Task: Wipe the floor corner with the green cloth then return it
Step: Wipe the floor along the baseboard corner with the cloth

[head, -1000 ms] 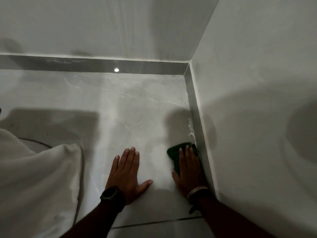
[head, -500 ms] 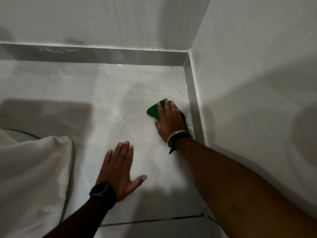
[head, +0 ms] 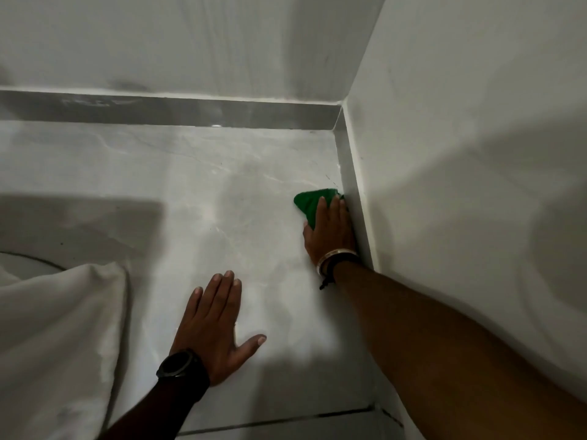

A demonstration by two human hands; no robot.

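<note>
- R hand point(head: 330, 231) lies palm down, fingers stretched flat over the crumpled dark-green cloth point(head: 309, 203), pressing it to the floor; not a closed grip, just a flat press w/ fingers together.
- Green cloth sits on the pale grey marble-look floor tile point(head: 197, 192), right up against the grey skirting strip point(head: 352, 185) of the R wall, short of the corner where the two skirtings meet; its far & left edges poke out past the fingertips.
- R wrist has a light bangle point(head: 336, 256) plus a dark cord band just behind it.
- L hand point(head: 216, 325) is flat on the tile, fingers straight, thumb splayed out to the R, holding nothing; well apart from the cloth.
- Black round-faced watch point(head: 178, 365) on L wrist.
- White bunched fabric point(head: 54, 338) fills the lower-L part of view, near the L hand but not touching it.
- Dark grout line point(head: 276, 420) crosses the floor near the bottom.
</note>
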